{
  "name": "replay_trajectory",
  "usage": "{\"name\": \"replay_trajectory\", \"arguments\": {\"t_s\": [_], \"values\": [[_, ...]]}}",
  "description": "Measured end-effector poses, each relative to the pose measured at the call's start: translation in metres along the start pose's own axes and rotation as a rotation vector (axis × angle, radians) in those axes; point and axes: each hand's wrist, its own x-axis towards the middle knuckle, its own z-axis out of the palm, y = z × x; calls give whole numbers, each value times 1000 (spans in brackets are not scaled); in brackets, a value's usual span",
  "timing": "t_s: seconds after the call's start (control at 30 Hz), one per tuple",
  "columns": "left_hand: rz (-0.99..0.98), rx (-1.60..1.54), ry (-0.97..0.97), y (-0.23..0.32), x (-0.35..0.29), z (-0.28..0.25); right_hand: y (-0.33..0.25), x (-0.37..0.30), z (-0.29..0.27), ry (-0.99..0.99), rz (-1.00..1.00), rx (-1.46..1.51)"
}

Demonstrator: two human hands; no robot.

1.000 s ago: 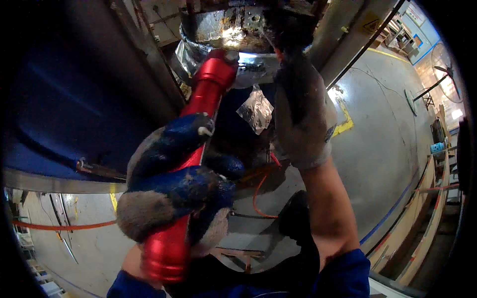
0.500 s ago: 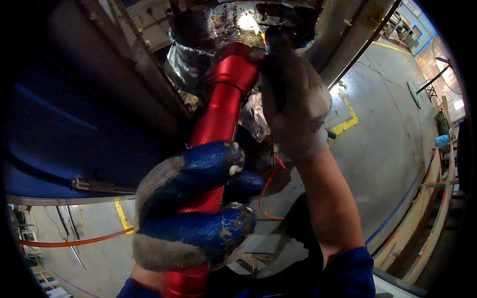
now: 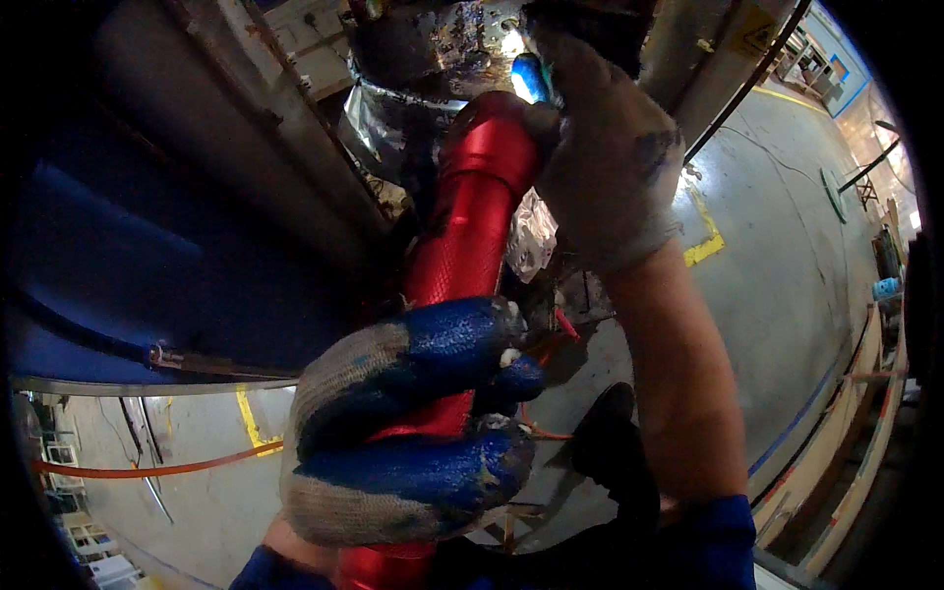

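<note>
My left hand, in a grey knit glove with blue coated fingers, is wrapped round the red knurled barrel of a flashlight. The flashlight tilts up and away, its head against or just beside my right hand. That hand, in a similar stained glove, reaches up to a dark, grimy round vessel with its back toward me. A blue tip, apparently a gloved finger, shows brightly lit beside the flashlight's head. The other fingers are in shadow, and whether they hold anything is hidden. Crumpled silver foil hangs below the vessel.
Rusty metal uprights flank the vessel. A large blue panel with a black hose stands at left. An orange hose runs across the grey floor. Long wooden boards lie at right, near a green-based stand.
The view has shifted slightly, so both hands and the flashlight appear further right. My left hand keeps its grip. More of the lit blue tip shows by my right hand.
</note>
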Motion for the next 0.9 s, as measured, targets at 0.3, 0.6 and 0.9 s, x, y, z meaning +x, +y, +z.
{"name": "replay_trajectory", "arguments": {"t_s": [0.3, 0.6, 0.9], "values": [[23, 12, 50, 1, 0, 6, -19, 47, -33, -292, 442, 237], [-293, -318, -21, 4, -4, -17, -11, 44, -28, -258, 483, 282], [-132, -258, -93, -4, -5, -23, -36, 55, -53, -281, 505, 222]]}}
